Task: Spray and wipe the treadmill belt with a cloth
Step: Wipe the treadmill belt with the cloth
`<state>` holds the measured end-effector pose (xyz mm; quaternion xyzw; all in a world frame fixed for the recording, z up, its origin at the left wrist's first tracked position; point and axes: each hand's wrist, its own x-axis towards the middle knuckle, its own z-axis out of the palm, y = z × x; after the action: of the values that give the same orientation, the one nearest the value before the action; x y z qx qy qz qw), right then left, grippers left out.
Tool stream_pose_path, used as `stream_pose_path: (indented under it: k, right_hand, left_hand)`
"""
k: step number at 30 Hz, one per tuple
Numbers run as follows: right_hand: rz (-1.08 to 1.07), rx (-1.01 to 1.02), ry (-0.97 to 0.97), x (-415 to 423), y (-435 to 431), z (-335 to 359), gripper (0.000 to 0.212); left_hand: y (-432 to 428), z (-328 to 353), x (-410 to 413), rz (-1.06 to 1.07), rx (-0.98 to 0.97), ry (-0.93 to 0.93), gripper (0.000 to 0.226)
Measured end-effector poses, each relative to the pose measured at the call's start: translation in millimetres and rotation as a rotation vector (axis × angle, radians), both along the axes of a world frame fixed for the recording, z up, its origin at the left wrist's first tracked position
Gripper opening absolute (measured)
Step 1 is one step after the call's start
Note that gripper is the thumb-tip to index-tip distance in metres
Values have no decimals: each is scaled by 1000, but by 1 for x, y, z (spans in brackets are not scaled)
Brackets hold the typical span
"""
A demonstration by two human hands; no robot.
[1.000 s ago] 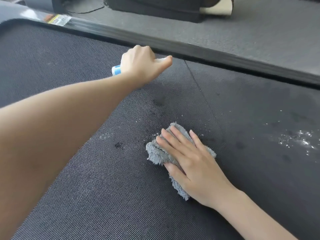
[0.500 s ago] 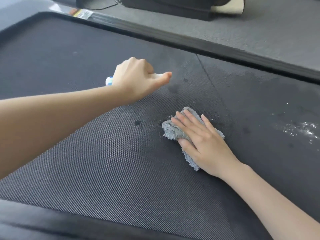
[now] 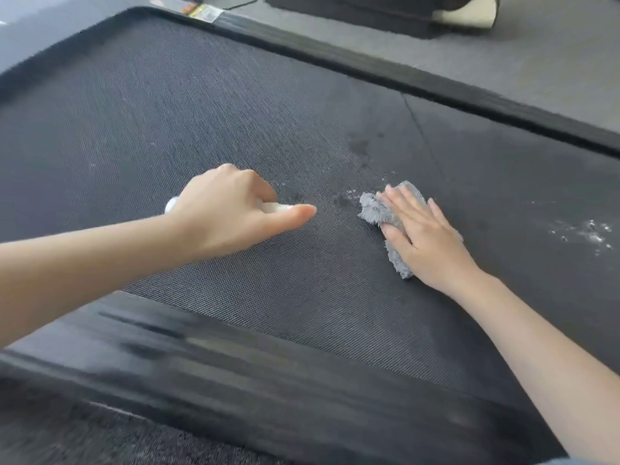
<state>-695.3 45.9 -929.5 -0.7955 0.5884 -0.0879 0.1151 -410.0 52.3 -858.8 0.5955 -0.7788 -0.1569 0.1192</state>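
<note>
Both forearms are bare to the wrist; the left hand [image 3: 231, 213] and right hand [image 3: 426, 236] are bare too, slim-fingered; a grey-blue sliver [image 3: 592, 462], too small to identify, edges the right arm

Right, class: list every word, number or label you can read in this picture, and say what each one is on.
Nothing here can be read.
Sticker on the treadmill frame: yellow and orange print, too small and blurred to read.
Spray bottle gripped in the left hand: only plain white parts show, no lettering.
</note>
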Motion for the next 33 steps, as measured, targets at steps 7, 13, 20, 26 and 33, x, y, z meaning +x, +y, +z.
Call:
stream_pose_path:
  k: [7,13,20,26,33]
  right_hand:
    - [-85,14,19,-19,10,1,52]
    - [-174,34,33,-38,20,1,53]
    - [-248,64,19,-67,26,2,54]
    - [-280,60,12,-83,31,3,53]
    - [-249,45,22,-86,28,0,53]
  left_hand:
    - [49,-4,11,31,-5,-9,78]
    - [63,4,1,-53,123,-134,74]
    - [59,-6,-26,-54,9,-85,79]
    - [19,-6,-65,-45,83,-51,80]
    - [-36,-9,-108,91,-65,78,71]
